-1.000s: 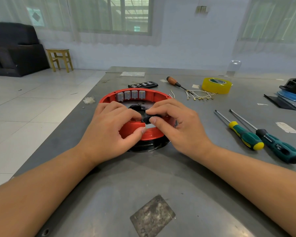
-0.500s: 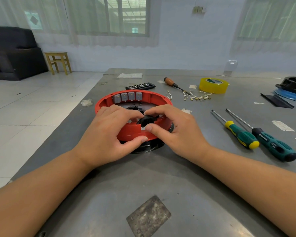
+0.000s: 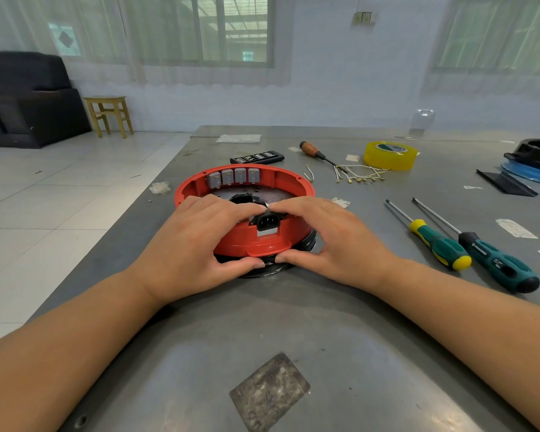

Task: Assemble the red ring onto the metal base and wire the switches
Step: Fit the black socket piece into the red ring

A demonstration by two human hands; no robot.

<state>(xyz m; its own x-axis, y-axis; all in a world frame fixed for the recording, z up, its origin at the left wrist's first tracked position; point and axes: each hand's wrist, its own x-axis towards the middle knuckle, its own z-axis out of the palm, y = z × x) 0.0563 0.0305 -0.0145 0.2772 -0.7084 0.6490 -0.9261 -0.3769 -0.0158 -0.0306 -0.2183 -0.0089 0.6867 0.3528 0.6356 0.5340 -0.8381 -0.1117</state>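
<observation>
Both hands, left [image 3: 197,244] and right [image 3: 328,241], now clamp ring [image 3: 250,238] to base [image 3: 306,241], thumbs under; socket [image 3: 267,221] newly uncovered, seated. Switches [image 3: 233,177] unwired.

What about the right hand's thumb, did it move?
Yes. The right hand slid its thumb down the red ring, from beside the black power socket to the metal base at the bottom edge.

Legible text: none. Tape roll [image 3: 390,155]: green-and-white label inside the core, print too small to read. Dark-handled screwdriver [image 3: 498,264]: pale brand mark on the grip, blurred and unreadable. Black case [image 3: 257,157] behind the red ring: pale markings on its top, not readable as letters or numbers.
</observation>
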